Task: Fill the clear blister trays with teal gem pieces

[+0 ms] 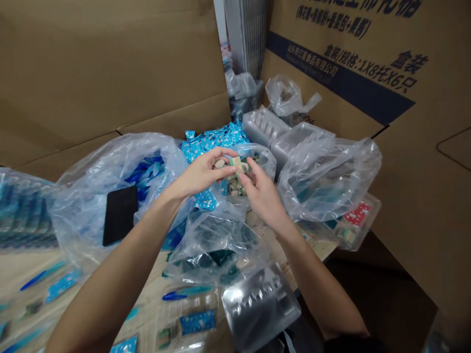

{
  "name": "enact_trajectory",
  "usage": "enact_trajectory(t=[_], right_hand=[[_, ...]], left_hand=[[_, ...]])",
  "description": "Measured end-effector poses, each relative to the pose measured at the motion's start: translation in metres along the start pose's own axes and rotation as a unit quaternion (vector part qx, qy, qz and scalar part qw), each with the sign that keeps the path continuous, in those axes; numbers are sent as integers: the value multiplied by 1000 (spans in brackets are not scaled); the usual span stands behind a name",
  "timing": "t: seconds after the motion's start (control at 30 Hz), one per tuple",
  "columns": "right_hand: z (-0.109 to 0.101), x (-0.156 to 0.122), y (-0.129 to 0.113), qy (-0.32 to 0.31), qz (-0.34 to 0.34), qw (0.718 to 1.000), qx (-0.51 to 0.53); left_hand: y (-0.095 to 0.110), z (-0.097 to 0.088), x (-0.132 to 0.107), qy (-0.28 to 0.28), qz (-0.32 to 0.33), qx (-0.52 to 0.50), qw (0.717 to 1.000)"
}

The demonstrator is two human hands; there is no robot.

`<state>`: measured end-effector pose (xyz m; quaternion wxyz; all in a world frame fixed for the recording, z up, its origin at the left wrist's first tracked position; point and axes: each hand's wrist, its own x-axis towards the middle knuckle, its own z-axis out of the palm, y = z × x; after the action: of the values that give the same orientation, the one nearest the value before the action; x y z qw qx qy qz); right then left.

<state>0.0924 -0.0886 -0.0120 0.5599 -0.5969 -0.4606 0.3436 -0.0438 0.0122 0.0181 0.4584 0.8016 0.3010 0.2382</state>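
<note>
- Currently, L hand (pixel 202 171) & R hand (pixel 260 189): grips narrow, both holding small yellow-green blocks (pixel 235 161)
- Shiny blue printed flat sachets (pixel 215 138) piled just behind, w/ white spots

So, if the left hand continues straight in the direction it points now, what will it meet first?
The left hand would probably meet the right hand first, just across the small striped pieces between them; depth is unclear.

Your held piece (pixel 235 161): matt
Your near bag (pixel 215 235): clear plastic, crinkled, glossy
Your near tray (pixel 255 316): clear plastic, smooth, shiny
Carton at your left (pixel 110 63): matt cardboard
</note>
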Motion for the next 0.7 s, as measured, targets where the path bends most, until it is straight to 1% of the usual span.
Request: enact_trajectory(t=[0.07,0.2,0.27,0.37,0.47,0.53,0.6,0.7], right_hand=[[2,7,4,-2,22,999,47],[0,5,3,51,-13,996,71],[-1,1,1,75,-27,994,71],[-2,-2,-3,92,-28,991,98],[-2,-2,-8,85,-25,986,145],[-2,-2,-11,68,-27,984,163],[-2,-3,-12,57,-31,985,157],[-1,-5,-12,68,-41,988,131]], left_hand=[[0,1,0,10,-1,-49,999],[1,4,1,-7,-2,-76,997],[1,4,1,3,-2,-68,998],[2,6,-1,28,-15,-26,999],[5,11,-4,42,-18,-12,999],[8,13,-7,73,2,-10,997],[10,13,-10,109,14,0,994],[13,10,-15,136,19,14,990]])
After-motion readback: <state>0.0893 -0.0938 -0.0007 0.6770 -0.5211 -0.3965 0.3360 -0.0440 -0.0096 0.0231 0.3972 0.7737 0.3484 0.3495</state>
